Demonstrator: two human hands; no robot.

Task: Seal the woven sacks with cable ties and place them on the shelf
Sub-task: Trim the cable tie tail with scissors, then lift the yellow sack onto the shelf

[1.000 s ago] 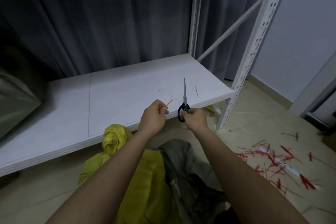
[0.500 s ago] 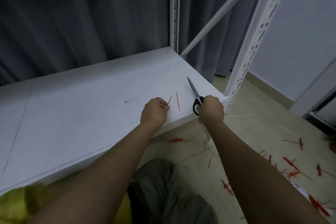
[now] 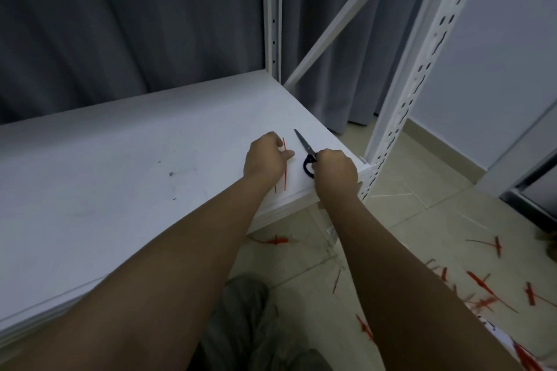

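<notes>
Both my hands rest on the right front corner of the white shelf board (image 3: 120, 178). My right hand (image 3: 336, 170) grips the black handles of a pair of scissors (image 3: 306, 153), whose closed blades lie on the board pointing away. My left hand (image 3: 265, 156) sits just left of them, fingers curled over the top of a thin red cable-tie offcut (image 3: 284, 167) lying on the board. A grey woven sack (image 3: 250, 325) lies on the floor below, between my forearms. No sack is on the shelf in view.
A white perforated upright (image 3: 416, 75) and a diagonal brace (image 3: 340, 21) stand at the shelf's right end. Dark curtains hang behind. Several red cable-tie scraps (image 3: 479, 283) litter the tiled floor to the right.
Both hands moved forward onto the shelf board; the scissors went from upright in the air to lying flat. The view shifted right, and the yellow sack left the picture.
</notes>
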